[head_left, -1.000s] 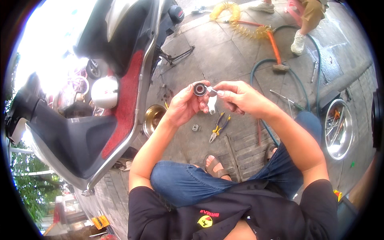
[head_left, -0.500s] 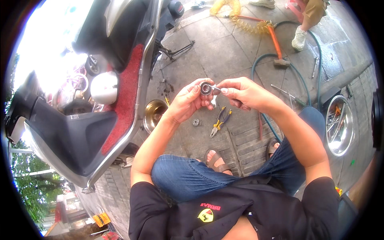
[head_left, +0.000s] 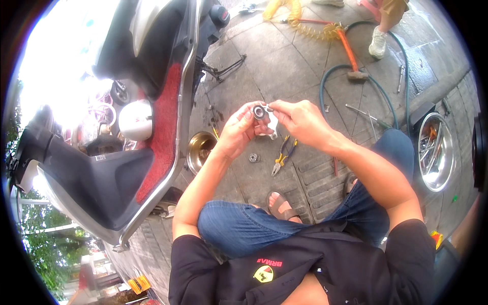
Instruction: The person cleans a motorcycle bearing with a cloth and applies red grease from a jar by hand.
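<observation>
My left hand (head_left: 238,133) holds up a small round dark part (head_left: 259,113) with a metal ring in its centre. My right hand (head_left: 296,120) pinches a small silver piece (head_left: 268,108) against the right side of that part, fingertips close to those of my left hand. A pale metal piece (head_left: 272,127) shows between the hands, partly hidden by them. On the paving below lie a small grey metal part (head_left: 254,158) and yellow-and-black pliers (head_left: 282,157). A brass-coloured bowl (head_left: 198,141) sits beside my left forearm.
A scooter with a red footboard (head_left: 160,137) stands left. An orange-handled hammer (head_left: 357,75), green hose (head_left: 402,48), yellow coiled hose (head_left: 315,31) and long driver (head_left: 358,112) lie ahead. A steel bowl of tools (head_left: 433,170) is right. Another person's shoe (head_left: 377,43) shows at top right.
My right hand has turned, showing more of its back, and its fingertips sit more over the part's right side. The view has shifted slightly. Both hands still grip their pieces.
</observation>
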Demonstrator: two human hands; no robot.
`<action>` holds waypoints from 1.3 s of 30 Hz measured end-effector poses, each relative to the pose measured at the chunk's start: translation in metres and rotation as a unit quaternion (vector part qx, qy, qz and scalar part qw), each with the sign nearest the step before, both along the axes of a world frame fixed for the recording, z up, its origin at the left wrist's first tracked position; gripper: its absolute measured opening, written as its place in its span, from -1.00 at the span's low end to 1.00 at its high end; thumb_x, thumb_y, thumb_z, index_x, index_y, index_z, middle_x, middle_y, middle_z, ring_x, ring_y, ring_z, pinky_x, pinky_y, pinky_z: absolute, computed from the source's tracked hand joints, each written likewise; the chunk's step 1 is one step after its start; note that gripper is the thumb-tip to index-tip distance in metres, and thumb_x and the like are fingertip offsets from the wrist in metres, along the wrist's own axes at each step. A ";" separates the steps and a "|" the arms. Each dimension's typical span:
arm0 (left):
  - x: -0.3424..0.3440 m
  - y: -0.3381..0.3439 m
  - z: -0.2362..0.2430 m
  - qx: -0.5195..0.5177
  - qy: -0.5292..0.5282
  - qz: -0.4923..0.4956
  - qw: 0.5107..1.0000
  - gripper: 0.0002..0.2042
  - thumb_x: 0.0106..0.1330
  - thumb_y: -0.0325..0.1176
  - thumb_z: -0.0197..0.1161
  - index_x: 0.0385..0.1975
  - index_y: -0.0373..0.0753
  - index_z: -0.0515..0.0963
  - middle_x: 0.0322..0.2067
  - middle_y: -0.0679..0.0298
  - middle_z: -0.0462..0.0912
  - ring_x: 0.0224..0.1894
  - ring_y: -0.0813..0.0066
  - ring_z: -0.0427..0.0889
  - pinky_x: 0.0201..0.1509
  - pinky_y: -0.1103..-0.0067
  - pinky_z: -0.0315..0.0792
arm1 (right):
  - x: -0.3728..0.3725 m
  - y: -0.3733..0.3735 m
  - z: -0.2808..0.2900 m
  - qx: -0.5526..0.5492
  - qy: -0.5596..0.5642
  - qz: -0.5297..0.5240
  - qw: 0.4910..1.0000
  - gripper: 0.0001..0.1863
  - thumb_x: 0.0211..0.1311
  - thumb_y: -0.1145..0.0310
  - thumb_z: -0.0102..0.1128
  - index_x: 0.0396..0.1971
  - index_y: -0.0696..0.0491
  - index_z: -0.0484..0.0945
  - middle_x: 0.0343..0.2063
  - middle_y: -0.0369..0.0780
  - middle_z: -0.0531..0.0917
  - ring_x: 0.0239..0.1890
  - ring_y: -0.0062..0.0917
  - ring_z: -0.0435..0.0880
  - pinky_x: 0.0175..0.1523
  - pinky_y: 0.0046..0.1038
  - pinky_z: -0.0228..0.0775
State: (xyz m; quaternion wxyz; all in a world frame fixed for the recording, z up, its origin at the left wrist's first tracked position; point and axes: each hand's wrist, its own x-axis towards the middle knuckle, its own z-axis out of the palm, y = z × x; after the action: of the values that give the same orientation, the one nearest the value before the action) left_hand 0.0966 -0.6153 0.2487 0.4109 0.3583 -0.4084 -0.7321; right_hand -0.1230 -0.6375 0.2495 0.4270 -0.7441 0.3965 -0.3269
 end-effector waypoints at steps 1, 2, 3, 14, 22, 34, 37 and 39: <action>-0.003 0.000 0.001 0.002 0.003 0.008 1.000 -0.53 0.41 -0.11 0.11 0.16 -0.32 0.33 -0.15 0.19 0.57 -0.17 0.42 0.60 0.05 0.34 0.54 | -0.001 -0.002 -0.001 -0.002 -0.008 -0.006 1.000 -0.74 0.31 0.28 0.07 -0.09 0.03 0.60 -0.36 -0.01 0.67 -0.26 -0.13 0.68 -0.18 -0.27 0.48; -0.007 0.001 0.003 0.004 0.006 0.017 1.000 -0.52 0.41 -0.11 0.11 0.16 -0.32 0.33 -0.15 0.18 0.57 -0.17 0.42 0.60 0.07 0.34 0.54 | -0.001 -0.003 -0.003 -0.002 -0.016 -0.010 1.000 -0.74 0.31 0.28 0.08 -0.09 0.03 0.60 -0.36 0.00 0.67 -0.26 -0.13 0.68 -0.18 -0.27 0.48; -0.009 0.001 0.005 0.007 0.008 0.027 1.000 -0.52 0.40 -0.11 0.12 0.16 -0.33 0.33 -0.14 0.18 0.57 -0.16 0.42 0.60 0.08 0.33 0.53 | -0.001 -0.003 -0.003 0.000 -0.032 -0.005 0.999 -0.74 0.31 0.29 0.08 -0.08 0.04 0.59 -0.35 -0.01 0.67 -0.25 -0.15 0.68 -0.18 -0.27 0.48; -0.007 0.000 0.003 0.020 0.021 -0.001 1.000 -0.48 0.44 -0.05 0.02 0.16 -0.39 0.34 -0.23 0.20 0.57 -0.25 0.46 0.56 -0.08 0.44 0.54 | -0.021 -0.018 0.019 0.185 -0.059 0.134 0.972 -0.72 0.36 0.30 0.08 -0.05 0.11 0.60 -0.52 -0.26 0.63 -0.55 -0.67 0.48 -0.39 -0.51 0.37; -0.011 0.003 0.014 -0.031 -0.144 0.010 0.989 -0.51 0.45 -0.08 0.04 0.13 -0.41 0.38 -0.31 0.23 0.57 -0.30 0.47 0.58 -0.22 0.59 0.46 | -0.028 -0.028 0.010 0.315 -0.084 0.211 0.922 -0.67 0.44 0.27 -0.02 0.10 0.04 0.51 -0.70 -0.45 0.35 -0.68 -0.80 0.29 -0.63 -0.68 0.11; -0.012 0.005 0.001 -0.109 -0.289 0.021 0.951 -0.68 0.37 -0.22 0.22 -0.08 -0.36 0.44 -0.39 0.33 0.53 -0.51 0.62 0.52 -0.48 0.65 0.42 | -0.012 -0.010 0.000 0.264 -0.098 0.164 0.945 -0.72 0.41 0.32 0.03 0.00 0.09 0.55 -0.61 -0.36 0.51 -0.58 -0.75 0.40 -0.46 -0.56 0.29; -0.016 0.004 0.005 -0.114 -0.339 0.025 0.933 -0.69 0.38 -0.23 0.20 -0.08 -0.35 0.44 -0.39 0.33 0.52 -0.50 0.65 0.51 -0.50 0.67 0.41 | -0.008 -0.007 -0.002 0.224 -0.067 0.129 0.964 -0.73 0.38 0.32 0.05 -0.04 0.11 0.56 -0.56 -0.27 0.59 -0.53 -0.60 0.53 -0.39 -0.47 0.36; -0.017 0.002 0.005 -0.107 -0.358 0.035 0.927 -0.69 0.39 -0.23 0.19 -0.07 -0.34 0.44 -0.39 0.34 0.52 -0.52 0.65 0.50 -0.51 0.67 0.41 | -0.005 -0.003 -0.005 0.130 -0.039 0.086 0.987 -0.73 0.36 0.33 0.05 -0.05 0.10 0.57 -0.47 -0.18 0.65 -0.43 -0.43 0.63 -0.30 -0.41 0.42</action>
State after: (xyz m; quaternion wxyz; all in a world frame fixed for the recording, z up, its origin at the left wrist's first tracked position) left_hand 0.0792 -0.6129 0.2541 0.2986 0.5641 -0.5918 -0.4923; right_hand -0.1277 -0.6404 0.2449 0.5616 -0.7002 0.3534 -0.2634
